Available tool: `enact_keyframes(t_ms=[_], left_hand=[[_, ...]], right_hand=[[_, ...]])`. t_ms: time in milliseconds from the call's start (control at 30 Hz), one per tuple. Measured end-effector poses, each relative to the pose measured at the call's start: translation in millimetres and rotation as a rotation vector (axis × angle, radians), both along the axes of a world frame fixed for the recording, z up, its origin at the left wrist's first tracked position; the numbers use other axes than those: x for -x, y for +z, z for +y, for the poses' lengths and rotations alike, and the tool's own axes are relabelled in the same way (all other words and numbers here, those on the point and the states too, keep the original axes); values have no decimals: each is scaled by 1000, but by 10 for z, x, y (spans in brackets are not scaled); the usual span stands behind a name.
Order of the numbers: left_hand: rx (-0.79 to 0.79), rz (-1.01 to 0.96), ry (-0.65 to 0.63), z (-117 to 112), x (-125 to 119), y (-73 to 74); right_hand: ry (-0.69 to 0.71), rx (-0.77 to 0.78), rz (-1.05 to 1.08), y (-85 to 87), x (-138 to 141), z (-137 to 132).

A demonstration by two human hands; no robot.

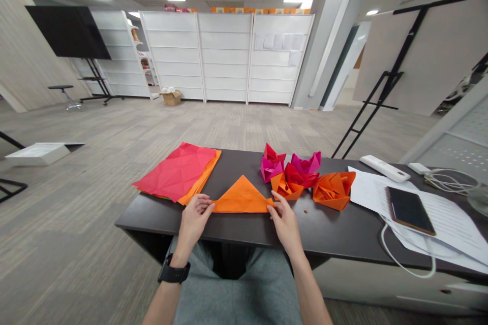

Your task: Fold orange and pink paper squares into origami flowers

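An orange paper sheet folded into a triangle (pixel 241 196) lies flat near the front edge of the dark table (pixel 328 228). My left hand (pixel 195 218) pinches the triangle's left corner. My right hand (pixel 282 216) pinches its right corner. Both hands rest on the tabletop with fingers closed on the paper. A black watch sits on my left wrist.
A stack of red and orange sheets (pixel 179 171) lies at the left. Several folded paper flowers (pixel 301 177), pink, red and orange, stand behind the triangle. To the right lie white papers (pixel 438 213), a black phone (pixel 409 209), a white remote (pixel 384 168) and cables.
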State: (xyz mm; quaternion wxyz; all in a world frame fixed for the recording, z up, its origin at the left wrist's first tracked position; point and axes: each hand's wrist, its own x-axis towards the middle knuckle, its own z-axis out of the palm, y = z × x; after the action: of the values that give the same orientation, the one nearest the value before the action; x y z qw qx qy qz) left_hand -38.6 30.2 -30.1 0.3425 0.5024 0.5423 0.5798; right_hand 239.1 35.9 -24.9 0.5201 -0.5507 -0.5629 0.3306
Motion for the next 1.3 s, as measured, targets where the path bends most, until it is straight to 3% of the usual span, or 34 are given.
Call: enact_keyframes(t_ms=[167,267,367,500,733,900,1000,1100,1300], left_hand=[[-5,121,17,-26,-51,17],[-25,242,37,-35,-86,40],[-69,319,8,-72,-89,108],[-178,537,-182,-161,-17,211],[-312,930,-408,-159,106,249],[-329,1098,-530,-64,180,358],[-370,1100,-571,-29,218,395],[-374,982,-583,-23,230,380],[-277,684,-594,-61,246,291]], right_hand=[[-165,-56,-159,-14,71,-17],[-161,-87,-266,5,84,-23],[-84,-114,-301,51,64,-51],[34,-161,-353,126,-4,-151],[212,-225,-725,196,-138,-240],[364,-339,-1006,301,-163,-218],[471,-377,-1061,366,-204,-202],[538,-402,-1004,383,-260,-186],[512,-377,-868,343,-293,-191]])
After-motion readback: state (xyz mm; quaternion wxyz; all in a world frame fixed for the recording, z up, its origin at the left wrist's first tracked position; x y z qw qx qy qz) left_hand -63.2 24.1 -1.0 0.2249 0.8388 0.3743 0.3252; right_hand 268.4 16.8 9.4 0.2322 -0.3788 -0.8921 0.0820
